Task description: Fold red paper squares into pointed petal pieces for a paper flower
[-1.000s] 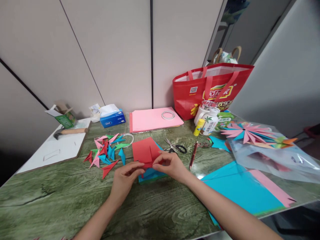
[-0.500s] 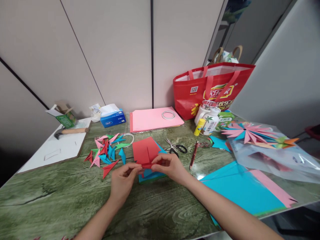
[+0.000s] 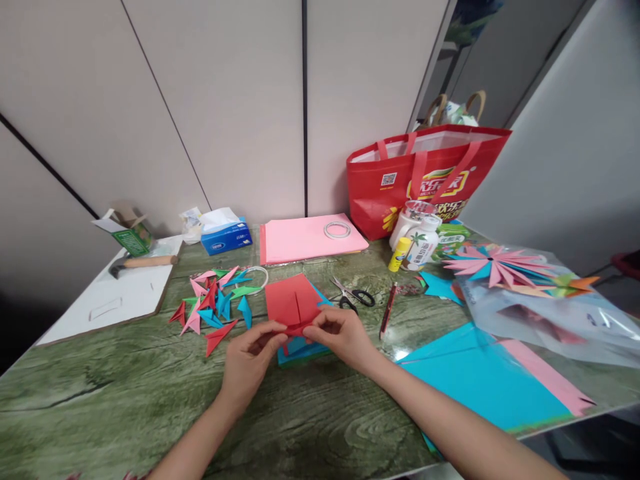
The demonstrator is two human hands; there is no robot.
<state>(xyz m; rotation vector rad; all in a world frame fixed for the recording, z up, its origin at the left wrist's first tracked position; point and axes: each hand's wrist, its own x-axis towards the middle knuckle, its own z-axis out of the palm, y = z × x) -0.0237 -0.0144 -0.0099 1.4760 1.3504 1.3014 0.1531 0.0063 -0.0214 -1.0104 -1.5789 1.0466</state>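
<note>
Between my two hands is a small folded strip of red paper (image 3: pixel 296 330). My left hand (image 3: pixel 254 353) pinches its left end, and my right hand (image 3: pixel 343 333) pinches its right end. Just beyond and under it lies a flat red paper sheet (image 3: pixel 285 300) with a dark line down its middle. Blue paper (image 3: pixel 301 351) shows beneath, partly covered by my hands. Left of my left hand is a loose pile of folded paper pieces (image 3: pixel 215 305) in pink, red, blue and green. Scissors (image 3: pixel 353 295) with black handles lie beyond my right hand.
A pencil (image 3: pixel 388 310) and glue stick (image 3: pixel 399 255) are to the right. Pink sheets (image 3: pixel 310 240) lie at the back beside a tissue box (image 3: pixel 225 237). A red bag (image 3: pixel 425 180) stands behind a white bottle (image 3: pixel 423 243). Blue sheets (image 3: pixel 490 380) cover the right; a hammer (image 3: pixel 143 263) rests far left.
My fingers have shifted slightly along the folded red paper, the left hand a little to the right. Both hands keep their pinch; everything else stays in place.
</note>
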